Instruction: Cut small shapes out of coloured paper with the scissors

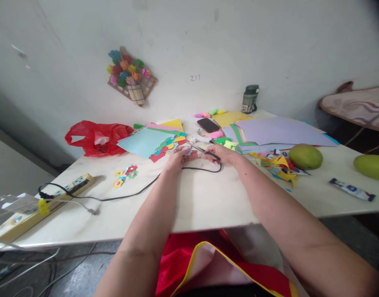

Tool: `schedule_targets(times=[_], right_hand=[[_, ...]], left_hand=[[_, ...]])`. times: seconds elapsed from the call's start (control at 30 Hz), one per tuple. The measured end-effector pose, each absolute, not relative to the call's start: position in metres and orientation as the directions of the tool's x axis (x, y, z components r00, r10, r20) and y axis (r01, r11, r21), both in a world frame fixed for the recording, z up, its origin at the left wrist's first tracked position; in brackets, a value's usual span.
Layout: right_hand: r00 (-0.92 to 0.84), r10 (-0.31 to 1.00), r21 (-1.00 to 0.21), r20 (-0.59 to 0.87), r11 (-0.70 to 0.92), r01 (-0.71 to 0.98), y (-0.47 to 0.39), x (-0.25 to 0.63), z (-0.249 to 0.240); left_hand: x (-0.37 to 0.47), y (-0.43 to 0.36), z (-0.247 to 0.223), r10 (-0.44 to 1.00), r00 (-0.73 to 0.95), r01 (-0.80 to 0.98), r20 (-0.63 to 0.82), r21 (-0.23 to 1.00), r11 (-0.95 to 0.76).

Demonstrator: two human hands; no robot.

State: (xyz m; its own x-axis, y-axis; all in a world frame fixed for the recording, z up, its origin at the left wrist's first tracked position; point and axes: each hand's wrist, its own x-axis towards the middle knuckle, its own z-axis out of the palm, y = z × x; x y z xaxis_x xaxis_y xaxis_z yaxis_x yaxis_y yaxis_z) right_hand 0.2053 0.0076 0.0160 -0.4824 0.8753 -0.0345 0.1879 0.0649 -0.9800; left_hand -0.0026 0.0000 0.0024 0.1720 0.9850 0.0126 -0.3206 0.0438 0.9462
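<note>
White wall backs a pale table (208, 202) strewn with coloured paper sheets (279, 132).

Head view: the left hand (177, 159) pinches a small pale paper piece (187, 151), fingers closed narrowly on it. At its 3 o'clock, the right hand (222, 155) grips scissors (204, 152) by the black handles; the thin metal blades run along a 4-to-10 o'clock axis, tips pointing toward 10 o'clock and meeting the paper piece near the table's middle. Whether the blades are parted cannot be told. A black cord (130, 194) trails from under the hands toward 8 o'clock, to a power strip (53, 196). A red plastic bag (96, 138) at 10 o'clock holds something white. Two green mangoes (305, 156) lie at 3 o'clock.
</note>
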Motion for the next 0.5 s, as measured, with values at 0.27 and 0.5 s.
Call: schedule_targets(times=[0.27, 0.5], right_hand=[[-0.382, 0.924, -0.970, 0.024, 0.115, 0.216, 0.001, 0.209, 0.020], [-0.329, 0.941, -0.997, 0.076, 0.074, -0.020, -0.004, 0.196, 0.024]], left_hand=[[0.003, -0.002, 0.008, 0.986, 0.167, -0.402, 0.028, 0.914, 0.042], [0.011, -0.005, 0.013, 0.975, 0.224, -0.470, -0.005, 0.876, 0.113]])
